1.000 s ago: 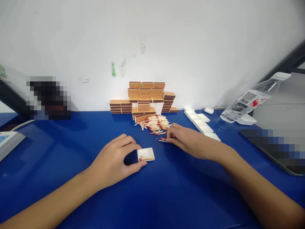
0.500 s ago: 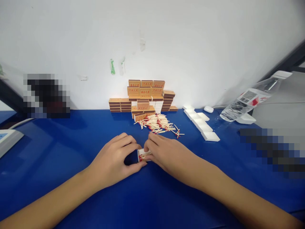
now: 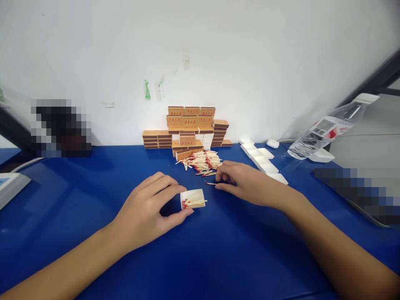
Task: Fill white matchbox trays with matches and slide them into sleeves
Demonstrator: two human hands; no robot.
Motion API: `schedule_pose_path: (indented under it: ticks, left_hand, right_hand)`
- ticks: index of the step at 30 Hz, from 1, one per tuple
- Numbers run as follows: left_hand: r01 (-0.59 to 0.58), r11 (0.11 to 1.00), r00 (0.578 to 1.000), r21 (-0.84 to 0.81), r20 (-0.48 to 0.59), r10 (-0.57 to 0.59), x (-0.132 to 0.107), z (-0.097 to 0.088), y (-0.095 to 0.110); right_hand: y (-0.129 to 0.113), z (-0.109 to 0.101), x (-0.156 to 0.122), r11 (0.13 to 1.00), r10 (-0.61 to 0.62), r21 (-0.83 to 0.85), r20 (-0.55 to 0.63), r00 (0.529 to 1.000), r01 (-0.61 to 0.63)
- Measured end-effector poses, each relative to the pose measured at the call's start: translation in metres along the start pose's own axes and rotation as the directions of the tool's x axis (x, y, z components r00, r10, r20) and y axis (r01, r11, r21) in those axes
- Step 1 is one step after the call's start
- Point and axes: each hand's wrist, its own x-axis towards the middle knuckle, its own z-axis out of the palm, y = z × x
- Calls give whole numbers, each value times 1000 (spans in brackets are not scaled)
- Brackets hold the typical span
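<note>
My left hand [image 3: 156, 206] grips a small white matchbox tray [image 3: 191, 194] between thumb and fingers, low at the table. Several red-headed matches [image 3: 194, 203] lie in the tray, heads to the left, and one pokes out past its right end. My right hand [image 3: 239, 181] is at the near right edge of a loose match pile [image 3: 203, 160]. Its curled fingers and thumb meet the end of a single match [image 3: 210, 183], whose red head points left. The fingers hide part of the pile.
Stacked matchboxes [image 3: 190, 121] stand against the wall behind the pile. To the right are white empty trays [image 3: 261, 160], a small white case [image 3: 273, 143] and a tilted water bottle [image 3: 325, 129]. A white device [image 3: 14, 183] sits at the left on the blue table [image 3: 175, 258].
My right hand has left the tray and moved right and away from me to the pile, where a match shows at its fingertips. My left hand stays on the tray, now uncovered.
</note>
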Motion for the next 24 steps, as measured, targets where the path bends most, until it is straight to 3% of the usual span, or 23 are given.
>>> schedule_pose_path:
  ticks: [5, 12, 18, 24]
  left_hand:
    - [-143, 984, 990, 104, 12, 143, 3, -3, 2]
    - [-8, 997, 1000, 71, 10, 7, 2, 2, 5]
    - [7, 999, 999, 37, 40, -9, 0, 5, 8]
    - [12, 999, 999, 44, 30, -13, 1, 3, 6]
  right_hand:
    - [-8, 4, -1, 999, -38, 38, 57, 998, 36]
    - [-45, 3, -9, 989, -106, 89, -122, 987, 117]
    - [-58, 14, -11, 966, -249, 48, -90, 964, 254]
    - [-52, 3, -15, 975, -168, 140, -43, 985, 173]
